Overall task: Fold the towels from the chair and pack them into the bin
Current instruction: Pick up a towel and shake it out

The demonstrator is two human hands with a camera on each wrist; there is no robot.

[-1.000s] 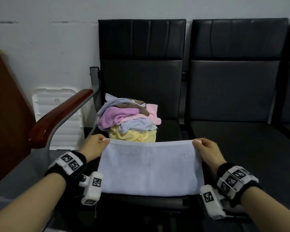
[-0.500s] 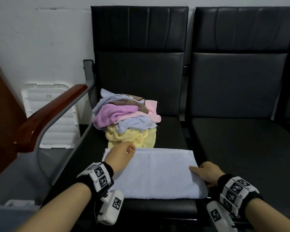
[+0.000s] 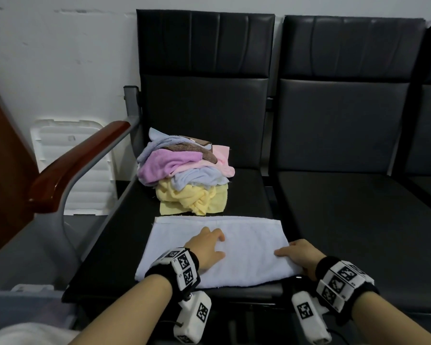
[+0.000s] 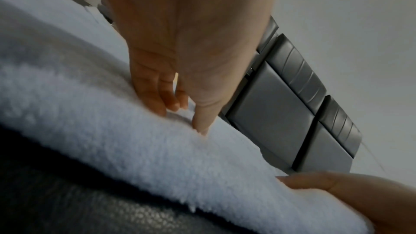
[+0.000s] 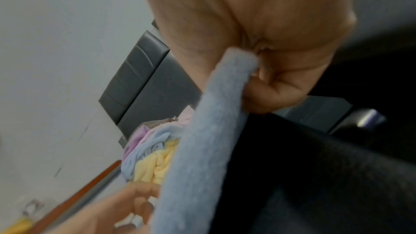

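A pale blue towel [image 3: 249, 235] lies folded flat on the front of the black chair seat [image 3: 120, 247]. My left hand [image 3: 210, 241] rests on the towel's middle, fingers fairly straight and pressing down, as the left wrist view confirms with the fingertips [image 4: 162, 106] on the pile of the towel [image 4: 112, 131]. My right hand [image 3: 292, 252] grips the towel's right edge; in the right wrist view that hand [image 5: 261, 84] pinches the edge of the towel [image 5: 202, 149] between thumb and curled fingers. Behind lies a heap of unfolded towels [image 3: 184, 175] in purple, pink, blue, brown and yellow.
A wooden armrest [image 3: 77, 168] on a grey frame borders the seat's left side. A white plastic panel [image 3: 67, 150] leans on the wall behind it. A second black seat [image 3: 358, 232] lies to the right. A grey bin edge [image 3: 15, 300] shows at lower left.
Both hands let go of the towel's far corners. The left hand slid to the towel's middle; the right hand dropped back and took the right edge near the front.
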